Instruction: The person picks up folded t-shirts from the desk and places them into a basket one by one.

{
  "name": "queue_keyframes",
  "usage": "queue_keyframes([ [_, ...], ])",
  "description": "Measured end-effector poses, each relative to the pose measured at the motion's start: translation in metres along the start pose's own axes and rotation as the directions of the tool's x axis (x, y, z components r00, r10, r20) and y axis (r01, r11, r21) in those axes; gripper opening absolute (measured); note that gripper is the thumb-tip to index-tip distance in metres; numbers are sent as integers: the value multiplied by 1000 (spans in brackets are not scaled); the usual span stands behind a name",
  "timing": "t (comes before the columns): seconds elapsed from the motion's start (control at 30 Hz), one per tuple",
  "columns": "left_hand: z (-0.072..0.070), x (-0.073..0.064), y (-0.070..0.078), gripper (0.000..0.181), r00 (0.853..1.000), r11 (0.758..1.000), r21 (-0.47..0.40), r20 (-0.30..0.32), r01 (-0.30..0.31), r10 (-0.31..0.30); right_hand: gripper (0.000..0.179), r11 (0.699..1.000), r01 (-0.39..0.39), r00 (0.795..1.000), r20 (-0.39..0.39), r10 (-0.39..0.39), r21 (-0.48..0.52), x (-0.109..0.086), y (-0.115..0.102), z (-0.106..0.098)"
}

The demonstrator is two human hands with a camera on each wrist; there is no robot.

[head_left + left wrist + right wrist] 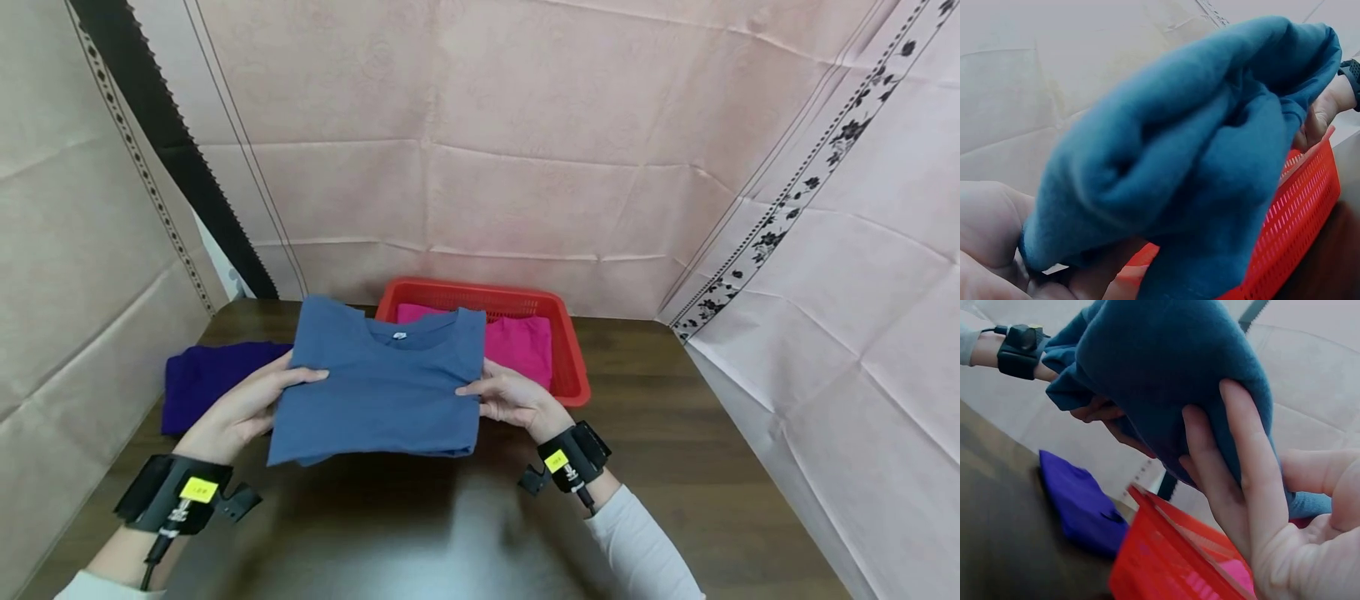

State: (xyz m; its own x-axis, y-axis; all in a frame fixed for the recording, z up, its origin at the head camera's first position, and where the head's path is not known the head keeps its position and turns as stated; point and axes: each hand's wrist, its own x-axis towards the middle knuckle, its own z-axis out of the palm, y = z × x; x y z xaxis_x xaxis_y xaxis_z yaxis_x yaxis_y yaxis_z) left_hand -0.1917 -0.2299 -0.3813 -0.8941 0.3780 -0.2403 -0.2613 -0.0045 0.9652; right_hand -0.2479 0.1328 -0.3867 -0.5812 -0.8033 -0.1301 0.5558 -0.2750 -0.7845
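Observation:
A folded blue T-shirt [382, 387] with its neckline at the far side is held up over the table between both hands. My left hand [251, 404] grips its left edge, thumb on top and fingers underneath. At the opposite edge my right hand [513, 398] pinches the cloth, thumb above; in the right wrist view its fingers [1254, 462] lie along the shirt's underside. Behind the shirt stands a red plastic basket [573, 367], partly covered by it in the head view. Folded pink cloth [525, 346] lies inside the basket.
A folded purple cloth [213, 379] lies on the wooden table [675, 467] at the left, beyond my left forearm. Pale patterned sheeting [510, 192] hangs behind the table and at both sides. The basket is close to the back sheet.

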Motion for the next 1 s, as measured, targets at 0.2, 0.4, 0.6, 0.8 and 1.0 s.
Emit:
queue_keyframes([
  [0.2, 15, 28, 12, 85, 996, 972, -219, 1, 84, -86, 55, 998, 21, 999, -46, -23, -51, -12, -13, -13],
  [0.4, 23, 55, 17, 78, 996, 971, -240, 86, 9, 12, 52, 998, 27, 996, -86, -31, -49, -21, -26, -24],
  [0.6, 33, 78, 24, 77, 995, 980, -200, 104, 20, 1, 50, 996, 34, 989, -142, -44, -77, -28, -40, -37],
  [0.8, 41, 104, 28, 80, 993, 982, -183, 118, 40, -19, 51, 996, 31, 977, -207, -48, -85, -35, -51, -52],
  [1.0, 50, 128, 31, 77, 992, 977, -201, 115, 76, -54, 60, 992, 2, 963, -267, -36, -126, -40, -60, -64],
])
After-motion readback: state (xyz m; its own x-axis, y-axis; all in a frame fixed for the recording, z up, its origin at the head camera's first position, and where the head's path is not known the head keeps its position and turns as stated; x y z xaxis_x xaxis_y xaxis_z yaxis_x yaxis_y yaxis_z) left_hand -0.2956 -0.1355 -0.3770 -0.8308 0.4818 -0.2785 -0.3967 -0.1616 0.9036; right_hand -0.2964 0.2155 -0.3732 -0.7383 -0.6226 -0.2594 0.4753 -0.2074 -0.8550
